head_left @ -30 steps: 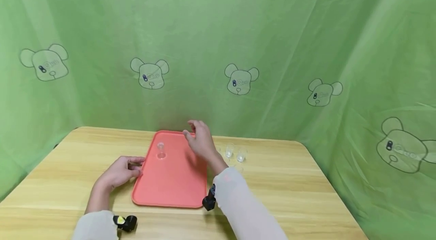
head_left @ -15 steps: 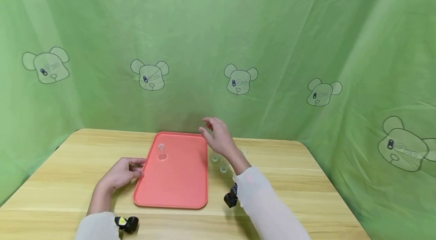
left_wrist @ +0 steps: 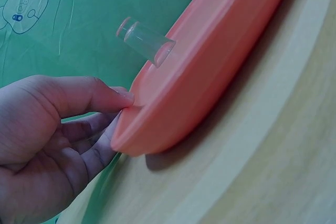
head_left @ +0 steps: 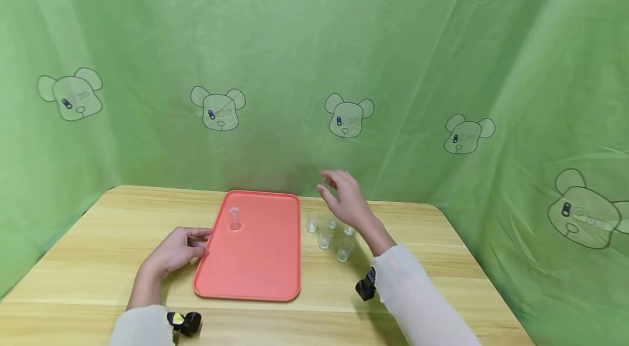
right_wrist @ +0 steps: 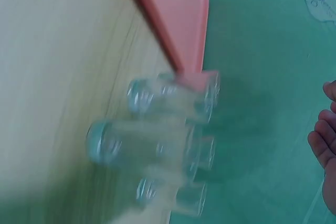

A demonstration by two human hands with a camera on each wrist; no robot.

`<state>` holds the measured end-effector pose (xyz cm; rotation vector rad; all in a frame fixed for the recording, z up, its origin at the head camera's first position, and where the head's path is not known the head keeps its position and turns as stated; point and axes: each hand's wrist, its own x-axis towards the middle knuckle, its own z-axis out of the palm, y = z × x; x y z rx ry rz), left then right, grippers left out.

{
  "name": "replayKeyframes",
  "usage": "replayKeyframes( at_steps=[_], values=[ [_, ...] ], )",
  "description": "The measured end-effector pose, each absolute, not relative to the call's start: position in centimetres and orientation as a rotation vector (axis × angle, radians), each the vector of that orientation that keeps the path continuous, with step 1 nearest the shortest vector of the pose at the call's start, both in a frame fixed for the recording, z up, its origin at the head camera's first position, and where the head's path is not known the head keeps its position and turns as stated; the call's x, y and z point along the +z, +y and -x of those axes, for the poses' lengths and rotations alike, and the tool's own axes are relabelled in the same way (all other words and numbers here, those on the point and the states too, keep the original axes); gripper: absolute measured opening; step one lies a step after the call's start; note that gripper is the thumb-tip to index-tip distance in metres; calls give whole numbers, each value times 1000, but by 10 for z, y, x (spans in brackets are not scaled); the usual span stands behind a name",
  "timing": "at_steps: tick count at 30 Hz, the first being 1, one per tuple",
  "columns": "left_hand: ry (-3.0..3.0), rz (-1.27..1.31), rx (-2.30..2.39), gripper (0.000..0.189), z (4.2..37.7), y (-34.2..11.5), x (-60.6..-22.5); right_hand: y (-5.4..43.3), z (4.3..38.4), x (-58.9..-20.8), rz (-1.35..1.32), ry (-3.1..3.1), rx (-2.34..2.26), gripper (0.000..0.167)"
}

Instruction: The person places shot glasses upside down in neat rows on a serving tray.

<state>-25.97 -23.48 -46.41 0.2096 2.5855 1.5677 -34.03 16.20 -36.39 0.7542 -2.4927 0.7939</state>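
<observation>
At a wooden table [head_left: 432, 258] before green cloth [head_left: 280, 35], left grip [head_left: 176, 248] pinches a red tray [head_left: 248, 258], right grip [head_left: 345, 200] loosely spread.

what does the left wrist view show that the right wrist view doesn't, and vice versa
Only left wrist: the left hand holding the rim of the red tray, and a clear cup standing on it.

Only right wrist: the right hand, partly in frame, and several blurred clear cups beside the tray.

Both: the tray, the wooden table and the green backdrop.
</observation>
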Motion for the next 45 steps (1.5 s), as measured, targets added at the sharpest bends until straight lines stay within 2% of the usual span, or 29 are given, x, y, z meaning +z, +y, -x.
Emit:
replayKeyframes(
  at_steps=[11, 21, 38, 45],
  values=[
    [2586, -205, 1566, 51, 260, -235, -464, 203, 343, -380, -709, -2553, 677, 38],
    [2583, -195, 1561, 51, 260, -234, -464, 229, 344, -394, -842, -2575, 464, 43],
    [2592, -212, 1563, 51, 262, -236, -466, 254, 348, -417, -845, -2766, 268, 59],
    [2584, -217, 1579, 51, 261, -235, -466, 256, 350, -428, -834, -2859, 361, 58]
  ],
)
